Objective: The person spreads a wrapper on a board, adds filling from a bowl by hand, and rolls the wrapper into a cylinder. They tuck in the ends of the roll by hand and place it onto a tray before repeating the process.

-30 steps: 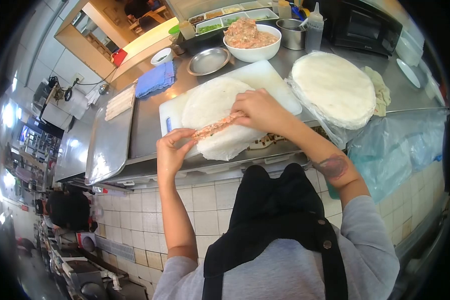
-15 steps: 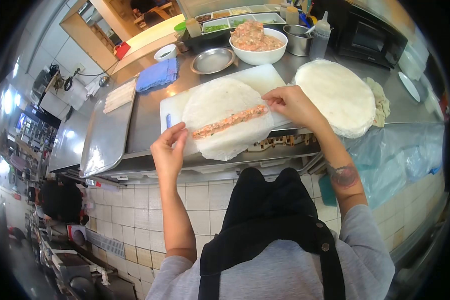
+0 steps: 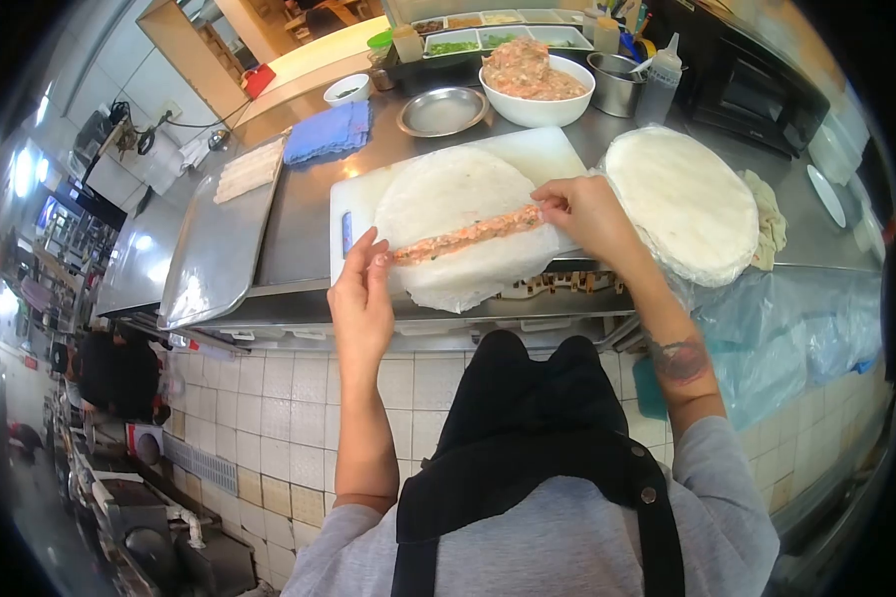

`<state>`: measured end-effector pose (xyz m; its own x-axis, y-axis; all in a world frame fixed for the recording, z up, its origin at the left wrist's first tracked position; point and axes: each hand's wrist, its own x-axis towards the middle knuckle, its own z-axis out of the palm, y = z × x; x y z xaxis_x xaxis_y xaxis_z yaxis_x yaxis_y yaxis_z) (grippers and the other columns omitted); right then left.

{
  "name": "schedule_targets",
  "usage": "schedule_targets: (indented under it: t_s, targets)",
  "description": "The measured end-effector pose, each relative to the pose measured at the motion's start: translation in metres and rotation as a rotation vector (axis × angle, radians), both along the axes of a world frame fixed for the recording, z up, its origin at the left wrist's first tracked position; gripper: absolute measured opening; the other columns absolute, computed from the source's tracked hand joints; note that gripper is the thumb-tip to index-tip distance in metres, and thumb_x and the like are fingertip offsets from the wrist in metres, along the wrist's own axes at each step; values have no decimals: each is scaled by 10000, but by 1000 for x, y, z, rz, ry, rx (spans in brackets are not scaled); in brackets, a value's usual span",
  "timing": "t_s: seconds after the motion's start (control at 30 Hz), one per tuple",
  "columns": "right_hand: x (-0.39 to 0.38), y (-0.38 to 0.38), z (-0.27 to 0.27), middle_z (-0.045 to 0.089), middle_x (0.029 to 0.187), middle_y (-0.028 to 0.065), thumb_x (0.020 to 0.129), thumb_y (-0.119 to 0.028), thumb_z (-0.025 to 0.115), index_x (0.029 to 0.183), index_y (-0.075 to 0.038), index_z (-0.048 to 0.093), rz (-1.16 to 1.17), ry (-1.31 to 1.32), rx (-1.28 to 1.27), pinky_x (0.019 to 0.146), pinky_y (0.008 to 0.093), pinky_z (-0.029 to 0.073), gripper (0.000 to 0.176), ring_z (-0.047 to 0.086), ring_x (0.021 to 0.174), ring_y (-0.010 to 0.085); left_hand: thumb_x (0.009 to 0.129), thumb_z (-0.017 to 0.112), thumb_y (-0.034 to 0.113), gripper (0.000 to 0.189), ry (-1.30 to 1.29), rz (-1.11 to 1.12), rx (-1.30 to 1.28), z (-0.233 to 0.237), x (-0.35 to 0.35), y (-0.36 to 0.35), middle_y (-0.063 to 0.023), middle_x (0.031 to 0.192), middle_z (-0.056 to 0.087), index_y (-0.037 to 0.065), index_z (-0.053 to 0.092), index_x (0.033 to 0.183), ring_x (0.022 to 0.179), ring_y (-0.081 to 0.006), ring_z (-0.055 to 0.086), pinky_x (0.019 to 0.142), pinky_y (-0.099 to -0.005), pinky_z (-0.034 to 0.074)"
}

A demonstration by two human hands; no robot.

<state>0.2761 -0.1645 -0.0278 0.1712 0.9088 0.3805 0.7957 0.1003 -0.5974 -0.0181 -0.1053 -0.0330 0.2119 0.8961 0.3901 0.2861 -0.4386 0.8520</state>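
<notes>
A round white wrapper sheet (image 3: 458, 189) lies on the white cutting board (image 3: 558, 149), its near edge hanging past the board. Across it runs a long strip of pinkish minced filling with green flecks (image 3: 468, 235). My left hand (image 3: 365, 294) is at the strip's left end, fingers mostly stretched and thumb tip close to the filling. At the right end, my right hand (image 3: 589, 217) has its fingers bent and pressed together on the tip of the strip; the fingertips are partly hidden.
Right of the board sits a stack of round wrappers (image 3: 682, 204) on plastic. Behind are a bowl of minced filling (image 3: 536, 107), a metal plate (image 3: 443, 112) and a steel pot (image 3: 615, 95). Left are a blue cloth (image 3: 329, 131) and a metal tray (image 3: 209, 259) with finished rolls (image 3: 251, 169).
Both hands have closed in on the ends of the filling strip, and the right fingers now curl at its tip. The camera view has shifted slightly.
</notes>
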Motion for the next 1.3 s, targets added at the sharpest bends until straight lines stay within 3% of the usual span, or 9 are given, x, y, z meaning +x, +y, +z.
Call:
schedule_targets:
  t_s: [0.13,0.2,0.3,0.47,0.7,0.9,1.03,1.1,1.3]
  targets:
    - [-7,-1,-5,716,803,139,761,-41,726,1044,3,704,1,-93,88,675,312,540,287,682,675,210,966,528,119,346,96,0,38,4,7,-10,-228,1150,664,-19,556,1282,1040,-286,670,910,-359,498]
    - [-4,-10,5,700,819,181,737,-68,727,1028,-10,710,-27,52,22,742,369,537,297,689,757,304,948,550,99,343,70,16,55,2,6,-14,-238,1152,657,-18,561,1270,1039,-312,669,911,-365,498]
    - [-6,-31,14,696,950,154,714,-90,758,1065,-48,702,-36,-41,44,797,375,524,358,665,884,324,874,631,42,405,236,89,282,-6,0,-27,-171,1188,651,35,581,1275,1157,-313,612,973,-400,462]
    - [-30,-54,-3,634,1122,74,669,-134,809,1120,-101,673,218,-255,155,890,377,439,472,584,1061,274,740,702,3,425,590,-198,602,-37,0,-41,-56,1310,583,122,656,1146,1283,-274,504,1071,-507,330]
    - [-37,-53,-14,607,1139,32,649,-164,816,1160,-153,653,205,-378,171,897,386,381,536,555,1092,242,724,654,-17,260,439,-210,1019,-43,-1,-7,-37,1034,677,64,684,969,949,-188,638,850,-410,416]
    - [-42,-49,-9,611,1063,16,673,-170,800,1086,-145,672,175,-383,270,863,383,365,433,566,1028,209,694,707,-52,203,83,-213,652,-25,4,-3,-73,838,689,49,676,867,760,-233,642,754,-343,467]
    - [-24,-32,-5,660,971,47,687,-84,776,985,-107,701,177,-411,329,855,382,405,309,598,982,237,740,699,-45,165,105,-189,516,-4,6,-2,-112,817,689,32,690,885,745,-262,653,712,-333,491]
    - [-19,-15,11,673,876,72,731,-33,725,894,-57,703,145,-241,339,770,360,450,166,626,894,252,778,682,-28,160,101,-170,462,7,10,11,-138,851,696,15,703,931,782,-290,672,710,-337,512]
    - [-10,42,42,668,881,113,786,-26,659,899,0,685,123,-65,221,748,361,497,119,644,833,260,822,628,-24,171,148,-100,528,28,30,79,-170,895,699,-4,699,977,824,-320,681,742,-356,527]
